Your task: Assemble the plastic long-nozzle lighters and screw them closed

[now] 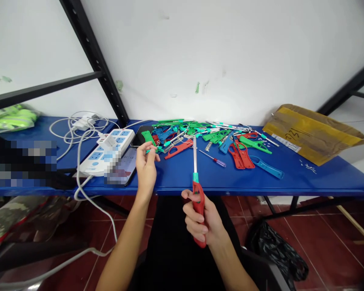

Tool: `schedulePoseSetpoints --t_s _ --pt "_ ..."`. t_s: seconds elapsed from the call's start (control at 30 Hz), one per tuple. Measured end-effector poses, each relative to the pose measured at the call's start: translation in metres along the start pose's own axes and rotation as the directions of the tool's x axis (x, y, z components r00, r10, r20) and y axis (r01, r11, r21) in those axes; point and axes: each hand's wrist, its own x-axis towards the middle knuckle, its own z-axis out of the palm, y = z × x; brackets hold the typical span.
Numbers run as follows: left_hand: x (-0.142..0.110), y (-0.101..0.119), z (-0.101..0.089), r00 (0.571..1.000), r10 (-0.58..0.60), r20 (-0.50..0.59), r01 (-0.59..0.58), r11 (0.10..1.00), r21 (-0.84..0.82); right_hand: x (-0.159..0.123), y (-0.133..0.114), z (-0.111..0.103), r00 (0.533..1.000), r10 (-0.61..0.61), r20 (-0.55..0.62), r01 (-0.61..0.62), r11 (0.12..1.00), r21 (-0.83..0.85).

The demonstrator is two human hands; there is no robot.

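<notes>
Within right hand (206,222), red handle (198,207) part-hidden.

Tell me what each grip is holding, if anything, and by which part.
Right grip: a red long-nosed lighter, by its handle, metal tube pointing away. Left grip: fingers at a small teal part; whether they hold it cannot be told.

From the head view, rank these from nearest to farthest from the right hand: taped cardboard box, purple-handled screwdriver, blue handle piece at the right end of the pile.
From the right hand, which holds a red-handled lighter:
1. Purple-handled screwdriver: ahead, slightly right
2. Blue handle piece: farther right, near the front edge
3. Taped cardboard box: far right
</notes>
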Motion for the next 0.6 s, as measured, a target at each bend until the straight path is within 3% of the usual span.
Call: schedulePoseSetpoints --t_s 0.6 --pt "0.002 -0.003 0.000 0.997 -0.069 0.040 0.070 0.997 -0.034 -0.001 -0.022 0.003 0.990 -0.131 -0.057 0.123 0.984 -0.125"
